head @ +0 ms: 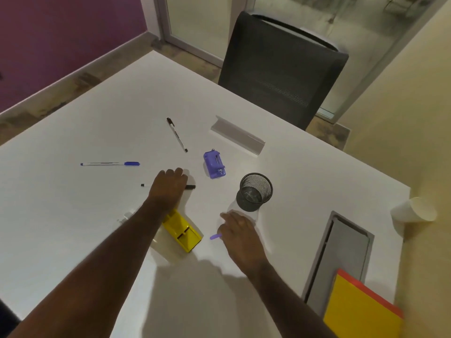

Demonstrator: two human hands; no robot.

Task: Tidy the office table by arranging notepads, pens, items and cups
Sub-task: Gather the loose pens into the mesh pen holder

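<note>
My left hand (168,187) lies palm down over the middle of a black pen (190,187) on the white table (73,215); both pen ends stick out from under it. My right hand (240,234) rests in front of the black mesh pen cup (255,192), closed on a purple pen (215,236) whose tip pokes out to the left. A blue pen (109,163) and a black-capped marker (177,134) lie further back. A yellow stapler-like item (181,231) sits under my left forearm. A purple desk item (214,164) stands beyond the hands.
A white paper cup (412,211) lies on its side at the table's right edge. Yellow and orange notepads (361,308) overlap a grey cable hatch (341,254) at the near right. A grey angled sign holder (238,135) and a black chair (280,69) are at the far side.
</note>
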